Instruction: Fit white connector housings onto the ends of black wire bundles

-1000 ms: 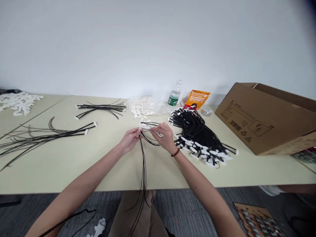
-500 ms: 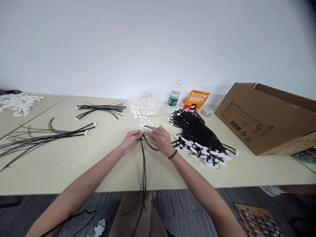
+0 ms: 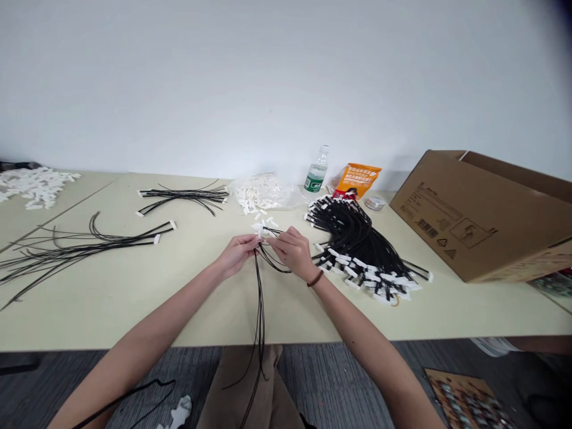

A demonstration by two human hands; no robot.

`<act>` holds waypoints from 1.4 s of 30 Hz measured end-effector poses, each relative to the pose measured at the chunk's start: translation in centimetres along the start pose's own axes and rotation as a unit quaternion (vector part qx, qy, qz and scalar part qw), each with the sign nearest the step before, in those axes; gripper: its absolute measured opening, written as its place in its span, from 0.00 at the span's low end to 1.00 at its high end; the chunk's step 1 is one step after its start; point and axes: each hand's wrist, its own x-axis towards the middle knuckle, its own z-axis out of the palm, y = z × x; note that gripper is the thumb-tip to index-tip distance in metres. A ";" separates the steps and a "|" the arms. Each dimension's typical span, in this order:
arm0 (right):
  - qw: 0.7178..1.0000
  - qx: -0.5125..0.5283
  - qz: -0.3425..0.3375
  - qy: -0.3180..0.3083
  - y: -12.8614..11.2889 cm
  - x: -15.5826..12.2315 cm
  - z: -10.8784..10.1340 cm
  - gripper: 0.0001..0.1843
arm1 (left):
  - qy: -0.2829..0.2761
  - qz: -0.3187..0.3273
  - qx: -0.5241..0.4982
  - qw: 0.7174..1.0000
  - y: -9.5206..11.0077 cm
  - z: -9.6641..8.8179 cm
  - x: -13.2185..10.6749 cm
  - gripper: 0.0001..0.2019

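Left hand (image 3: 236, 255): clenched on wire bundle (image 3: 258, 310), just below white connectors (image 3: 260, 227) | right hand (image 3: 292, 253): grasping same bundle, close beside left hand | bundle: between both hands, tails hanging past table edge (image 3: 134, 347) | wire pile (image 3: 353, 238): right of right hand | connector bag (image 3: 257, 192): beyond hands

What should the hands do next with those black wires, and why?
Probably the right hand should gently tug one of the black wires free, because the left hand pinches them in a bunch by the white plugs and their long ends hang loose over the table edge.
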 end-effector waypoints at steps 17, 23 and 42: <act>0.999 0.002 -0.030 0.027 0.4 -0.2 0.4 0.09 | -0.011 -0.004 0.019 1.000 0.0 0.3 -0.3 0.14; 0.999 0.012 -0.031 0.032 0.4 -0.2 0.6 0.08 | -0.016 -0.005 0.030 0.999 0.2 0.4 -0.5 0.13; 0.999 -0.007 -0.041 0.030 0.1 -0.2 0.4 0.10 | -0.022 0.000 0.022 1.000 -0.2 0.4 -0.4 0.11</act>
